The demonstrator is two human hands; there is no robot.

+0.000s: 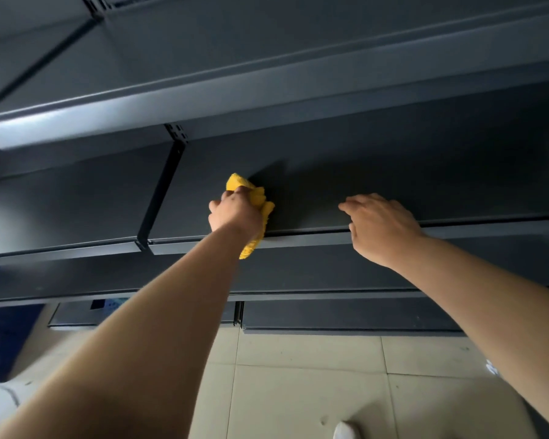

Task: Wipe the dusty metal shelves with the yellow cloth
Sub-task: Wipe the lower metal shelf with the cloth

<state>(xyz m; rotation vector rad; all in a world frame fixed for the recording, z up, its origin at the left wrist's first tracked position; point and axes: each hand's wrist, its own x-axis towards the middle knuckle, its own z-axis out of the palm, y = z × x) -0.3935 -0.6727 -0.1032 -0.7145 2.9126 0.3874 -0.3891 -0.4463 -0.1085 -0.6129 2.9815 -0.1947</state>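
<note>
A dark grey metal shelf (330,185) runs across the middle of the head view. My left hand (235,213) is closed around a bunched yellow cloth (254,198), pressing it on the shelf surface near its front lip. Part of the cloth hangs down over the lip below my wrist. My right hand (381,226) rests flat on the shelf's front edge to the right, fingers spread, holding nothing.
Another shelf (171,99) hangs above, and lower shelves (330,274) sit beneath. A dark bracket (162,191) divides the shelf left of the cloth. Beige floor tiles (298,391) lie below. Something blue (0,340) stands at the left edge.
</note>
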